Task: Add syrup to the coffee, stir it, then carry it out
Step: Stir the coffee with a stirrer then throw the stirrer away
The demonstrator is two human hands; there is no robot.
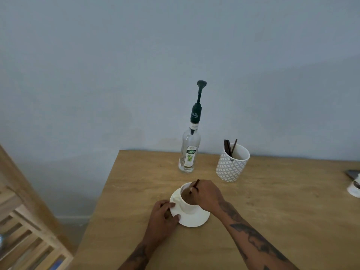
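Note:
A white cup of brown coffee (186, 199) stands on a white saucer (196, 219) on the wooden table (272, 221). My right hand (206, 193) hovers over the cup and pinches a thin dark stir stick (195, 184) whose lower end dips into the coffee. My left hand (162, 216) grips the saucer's left rim, thumb on top. Behind the cup stands a clear syrup bottle (190, 151) with a dark green pump, upright and apart from both hands.
A white patterned holder (231, 164) with several dark stir sticks stands right of the bottle. A small white object (354, 187) and a dark flat thing sit at the table's right edge. A wooden slatted shelf (25, 230) is at lower left; the table's left edge is near the saucer.

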